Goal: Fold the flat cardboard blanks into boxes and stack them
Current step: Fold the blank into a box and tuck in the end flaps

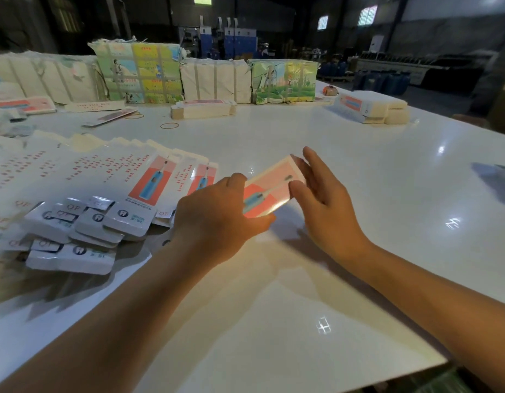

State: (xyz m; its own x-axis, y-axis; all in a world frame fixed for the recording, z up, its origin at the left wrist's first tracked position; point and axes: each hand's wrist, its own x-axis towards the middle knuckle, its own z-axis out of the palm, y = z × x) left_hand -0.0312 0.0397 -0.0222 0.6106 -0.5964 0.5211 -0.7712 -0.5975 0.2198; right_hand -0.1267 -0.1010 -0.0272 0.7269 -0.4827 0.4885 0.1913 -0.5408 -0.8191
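Head view: left hand (217, 214) grips blank (269, 190) near end; right hand (325, 199) open, fingers straight against far edge. Thin glossy card likely light, slippery, creasable; hold edges, beside grip.

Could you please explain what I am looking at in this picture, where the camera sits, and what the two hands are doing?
There is no machine here: a person works with two bare hands, and the single picture comes from a wide-angle camera worn on the head, looking forward and down.

The left hand grips the near end of a pink and white printed cardboard box with a blue toothbrush picture. The right hand has its fingers fairly straight against the far end and side.

They work over a glossy white table. To the left lies a fanned spread of flat printed cardboard blanks, with their grey-white tabs nearest the person. Further back sit an orange rubber band, a small stack of flat blanks, and large strapped bundles of printed card.
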